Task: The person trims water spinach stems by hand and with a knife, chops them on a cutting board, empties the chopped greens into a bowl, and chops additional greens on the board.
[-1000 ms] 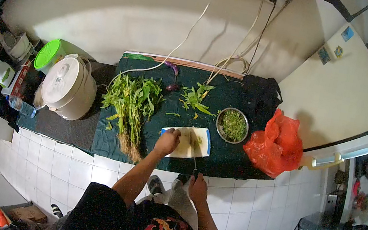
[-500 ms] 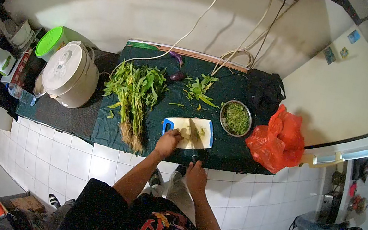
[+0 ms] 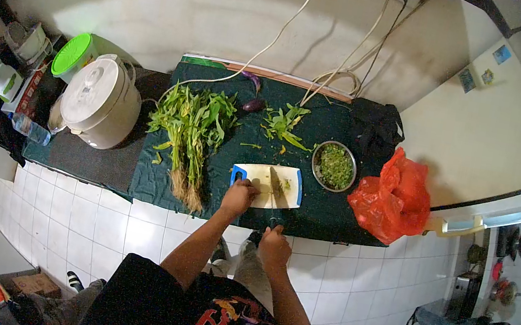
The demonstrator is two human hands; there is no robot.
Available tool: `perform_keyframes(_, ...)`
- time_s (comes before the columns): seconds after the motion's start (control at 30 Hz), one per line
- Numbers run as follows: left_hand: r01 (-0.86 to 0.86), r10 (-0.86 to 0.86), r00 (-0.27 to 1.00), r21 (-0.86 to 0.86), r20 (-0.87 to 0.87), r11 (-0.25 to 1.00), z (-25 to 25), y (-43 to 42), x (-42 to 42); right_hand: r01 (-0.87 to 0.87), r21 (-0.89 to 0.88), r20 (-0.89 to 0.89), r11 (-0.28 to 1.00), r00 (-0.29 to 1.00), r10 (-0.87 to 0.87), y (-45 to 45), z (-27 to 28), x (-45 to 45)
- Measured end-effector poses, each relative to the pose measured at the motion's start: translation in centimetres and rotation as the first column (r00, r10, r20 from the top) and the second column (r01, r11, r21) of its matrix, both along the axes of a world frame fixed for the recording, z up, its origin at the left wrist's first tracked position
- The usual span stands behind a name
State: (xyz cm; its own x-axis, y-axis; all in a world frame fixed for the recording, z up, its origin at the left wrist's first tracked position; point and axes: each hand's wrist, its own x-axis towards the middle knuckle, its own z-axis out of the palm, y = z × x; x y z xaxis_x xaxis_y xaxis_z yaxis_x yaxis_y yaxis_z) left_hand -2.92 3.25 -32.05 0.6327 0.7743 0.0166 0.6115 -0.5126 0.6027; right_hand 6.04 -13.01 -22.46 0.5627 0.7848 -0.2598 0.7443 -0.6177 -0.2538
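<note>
A white cutting board with blue ends lies near the table's front edge. My right hand is closed round the dark handle of a kitchen knife, its blade tilted over the board. Small green bits lie beside the blade. My left hand rests at the board's left end, fingers pinched on a thin stalk that reaches toward the blade; its fingertips are partly hidden. To the left lies a bunch of leafy greens with roots. A metal bowl of chopped greens stands to the right.
Loose leaves and a purple eggplant lie behind the board. A red plastic bag sits at the right. A white rice cooker stands left. Cables hang down the wall. Another person's foot shows lower left.
The knife and my right hand have shifted slightly up and to the left. My left hand stays by the board's left end, nearly in place.
</note>
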Motion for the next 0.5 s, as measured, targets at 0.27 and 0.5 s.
perform_keyframes(0.27,0.003,-0.006,0.993,0.025,0.117,1.0,-0.7,-0.4,-0.5,-0.003,-0.025,-0.062,1.0,0.998,0.001,-0.3,-2.7,-0.3)
perform_keyframes(0.5,-0.063,0.062,0.977,-0.001,0.202,0.998,-1.2,-1.0,-0.4,-0.182,-0.097,-0.077,0.979,0.982,0.175,2.8,-2.4,1.8)
